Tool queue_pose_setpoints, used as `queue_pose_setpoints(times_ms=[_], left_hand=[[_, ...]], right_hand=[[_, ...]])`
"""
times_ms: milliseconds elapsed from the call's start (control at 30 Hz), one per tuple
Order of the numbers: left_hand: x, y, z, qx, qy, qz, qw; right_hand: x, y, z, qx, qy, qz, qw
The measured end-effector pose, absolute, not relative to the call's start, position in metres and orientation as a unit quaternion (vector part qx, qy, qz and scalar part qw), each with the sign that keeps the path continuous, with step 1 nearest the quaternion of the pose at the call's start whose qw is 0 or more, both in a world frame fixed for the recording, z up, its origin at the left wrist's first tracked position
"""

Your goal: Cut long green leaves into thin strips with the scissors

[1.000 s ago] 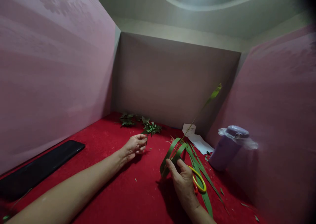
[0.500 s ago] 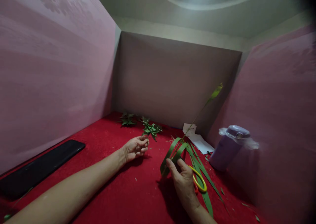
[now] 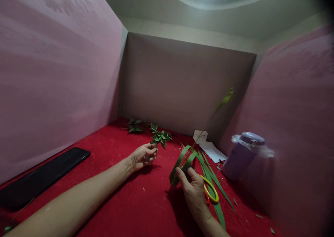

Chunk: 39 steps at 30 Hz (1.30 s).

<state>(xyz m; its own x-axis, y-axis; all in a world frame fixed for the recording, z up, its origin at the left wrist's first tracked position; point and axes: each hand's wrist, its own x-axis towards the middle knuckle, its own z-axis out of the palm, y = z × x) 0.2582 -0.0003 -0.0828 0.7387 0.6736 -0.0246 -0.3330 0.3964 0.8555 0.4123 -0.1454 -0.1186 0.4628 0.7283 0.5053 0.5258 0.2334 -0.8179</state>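
Observation:
My left hand is closed in a pinch at the base of a leafy green sprig, over the red cloth. In my right hand, thumb and fingers grip a long green leaf bent into loops. A thin stalk with a yellow-green tip rises from among the loops, leaning up to the right. Beside the right hand lie scissors with a yellow and red handle, partly hidden by that hand. Long green leaf blades run under and past them.
Another leafy sprig lies at the back. White papers rest near the right panel, beside a purple lidded container with clear plastic about its top. A long black object lies on the left. Leaf scraps dot the red cloth.
Both hands stay almost where they were, with the same holds. The stalk's tip has swayed slightly to the left.

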Motion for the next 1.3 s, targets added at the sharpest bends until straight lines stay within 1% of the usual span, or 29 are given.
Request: queue_pose_setpoints(times_ms=[467,700,1033,1300], left_hand=[[0.261,0.006,-0.093,0.490,0.165,0.314,0.797],[0.261,0.001,-0.087,0.480,0.184,0.313,0.799],[0.259,-0.002,-0.082,0.465,0.217,0.312,0.800],[0.261,0.003,-0.088,0.485,0.215,0.316,0.787]], right_hand=[[0.412,-0.146,-0.118,-0.620,-0.513,0.064,0.590],[0.409,-0.147,-0.113,-0.606,-0.509,0.095,0.603],[0.410,-0.146,-0.113,-0.605,-0.514,0.085,0.602],[0.411,-0.146,-0.115,-0.606,-0.512,0.072,0.604]])
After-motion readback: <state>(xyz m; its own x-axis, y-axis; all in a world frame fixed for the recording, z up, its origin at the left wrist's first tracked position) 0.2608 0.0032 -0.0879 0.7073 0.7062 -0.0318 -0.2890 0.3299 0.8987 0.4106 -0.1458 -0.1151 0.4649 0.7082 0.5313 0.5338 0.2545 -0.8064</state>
